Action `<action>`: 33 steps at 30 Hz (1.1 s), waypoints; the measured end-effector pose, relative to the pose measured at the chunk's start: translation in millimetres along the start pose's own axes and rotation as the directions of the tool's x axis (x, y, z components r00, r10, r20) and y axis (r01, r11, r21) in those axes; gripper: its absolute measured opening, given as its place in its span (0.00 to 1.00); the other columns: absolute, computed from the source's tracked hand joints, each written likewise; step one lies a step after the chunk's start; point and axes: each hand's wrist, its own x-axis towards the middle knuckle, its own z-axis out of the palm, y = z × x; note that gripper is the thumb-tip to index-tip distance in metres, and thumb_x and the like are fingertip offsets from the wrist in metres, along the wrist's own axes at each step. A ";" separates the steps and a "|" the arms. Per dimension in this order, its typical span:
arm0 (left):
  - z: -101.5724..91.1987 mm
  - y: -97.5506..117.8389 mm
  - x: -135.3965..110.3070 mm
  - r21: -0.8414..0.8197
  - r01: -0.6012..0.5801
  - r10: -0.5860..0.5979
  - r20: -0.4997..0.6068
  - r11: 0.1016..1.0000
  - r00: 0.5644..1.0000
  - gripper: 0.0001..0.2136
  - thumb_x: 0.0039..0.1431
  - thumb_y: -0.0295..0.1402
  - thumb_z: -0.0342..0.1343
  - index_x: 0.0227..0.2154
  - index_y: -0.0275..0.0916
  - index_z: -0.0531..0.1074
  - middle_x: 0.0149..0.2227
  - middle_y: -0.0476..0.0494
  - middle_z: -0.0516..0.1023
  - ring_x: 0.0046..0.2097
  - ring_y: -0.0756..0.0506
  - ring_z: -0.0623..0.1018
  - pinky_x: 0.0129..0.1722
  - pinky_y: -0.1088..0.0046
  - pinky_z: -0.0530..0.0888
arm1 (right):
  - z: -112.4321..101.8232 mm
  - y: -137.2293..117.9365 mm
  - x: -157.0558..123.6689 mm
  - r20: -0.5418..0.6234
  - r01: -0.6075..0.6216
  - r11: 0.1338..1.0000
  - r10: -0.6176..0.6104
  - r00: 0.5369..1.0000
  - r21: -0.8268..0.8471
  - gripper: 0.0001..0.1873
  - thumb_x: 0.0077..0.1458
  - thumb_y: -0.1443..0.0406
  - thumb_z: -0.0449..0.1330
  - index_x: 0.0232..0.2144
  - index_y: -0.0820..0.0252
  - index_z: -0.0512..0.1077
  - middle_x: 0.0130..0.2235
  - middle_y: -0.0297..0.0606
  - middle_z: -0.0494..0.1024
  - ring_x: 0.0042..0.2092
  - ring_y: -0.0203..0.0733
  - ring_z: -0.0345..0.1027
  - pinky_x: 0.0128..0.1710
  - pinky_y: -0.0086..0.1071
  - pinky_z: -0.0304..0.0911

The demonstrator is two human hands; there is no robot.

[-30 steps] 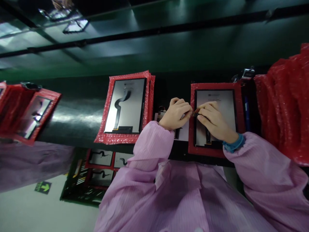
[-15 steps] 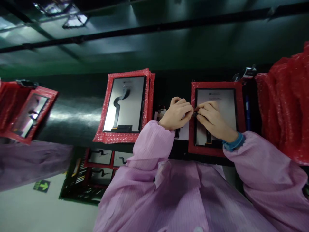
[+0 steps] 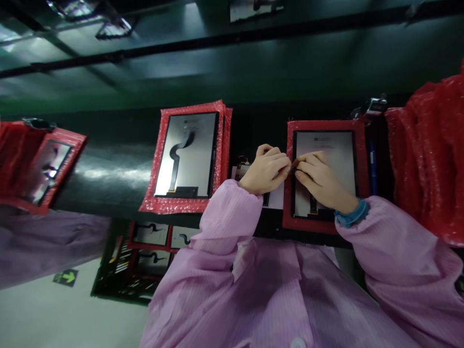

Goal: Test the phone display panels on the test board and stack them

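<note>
A grey display panel (image 3: 337,150) lies face down on a red bubble-wrap sheet (image 3: 358,159) in front of me. My left hand (image 3: 266,170) is curled at the sheet's left edge, fingertips pinched. My right hand (image 3: 319,179) rests on the panel, its fingers pinched against the left hand's. Both pinch the end of the panel's dark flex cable (image 3: 294,169), most of which my right hand hides. The lower stretch of the cable (image 3: 312,205) shows near my wrist. A blue wrist strap (image 3: 351,216) circles my right wrist.
A second panel with an S-shaped black cable (image 3: 186,154) lies on stacked red bubble-wrap sheets (image 3: 159,205) to the left. A heap of red bubble wrap (image 3: 424,164) fills the right. Another person's purple sleeve (image 3: 43,241) and a red-wrapped panel (image 3: 47,164) sit far left. A crate of panels (image 3: 145,256) stands below.
Both hands have stayed pinched together at the same spot on the panel. The view has drifted slightly; nothing else has moved.
</note>
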 end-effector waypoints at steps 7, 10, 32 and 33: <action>-0.8 -0.7 -1.2 -0.011 -0.014 0.014 -0.010 1.000 1.000 0.11 0.67 0.29 0.44 0.30 0.40 0.68 0.32 0.47 0.78 0.39 0.45 0.73 0.53 0.59 0.61 | -1.5 0.9 1.3 0.053 -0.019 0.998 0.016 0.998 0.054 0.15 0.67 0.60 0.49 0.35 0.59 0.72 0.46 0.44 0.76 0.52 0.52 0.60 0.57 0.50 0.57; -2.2 -0.8 -1.1 -0.022 -0.009 0.010 0.012 1.000 1.000 0.11 0.68 0.30 0.44 0.31 0.40 0.69 0.32 0.47 0.79 0.40 0.45 0.73 0.53 0.59 0.60 | -2.2 2.5 1.6 0.069 -0.034 0.998 0.031 0.997 0.046 0.16 0.67 0.59 0.49 0.36 0.59 0.73 0.46 0.45 0.76 0.52 0.52 0.60 0.57 0.51 0.57; 0.9 1.0 -2.6 -0.156 0.070 -0.077 -0.037 0.985 0.996 0.09 0.65 0.35 0.54 0.30 0.41 0.75 0.30 0.51 0.79 0.38 0.47 0.75 0.60 0.58 0.58 | -3.5 4.6 0.2 0.051 0.068 0.995 -0.071 0.996 0.068 0.17 0.67 0.58 0.50 0.38 0.56 0.77 0.49 0.45 0.76 0.54 0.53 0.62 0.58 0.55 0.59; 1.9 1.2 -1.9 -0.140 0.082 -0.086 -0.027 0.987 0.996 0.08 0.64 0.35 0.55 0.30 0.41 0.75 0.30 0.52 0.78 0.38 0.47 0.75 0.60 0.57 0.58 | -3.5 4.0 0.3 0.052 0.065 0.995 -0.069 0.996 0.073 0.16 0.67 0.59 0.50 0.38 0.56 0.76 0.49 0.44 0.76 0.54 0.53 0.62 0.58 0.55 0.59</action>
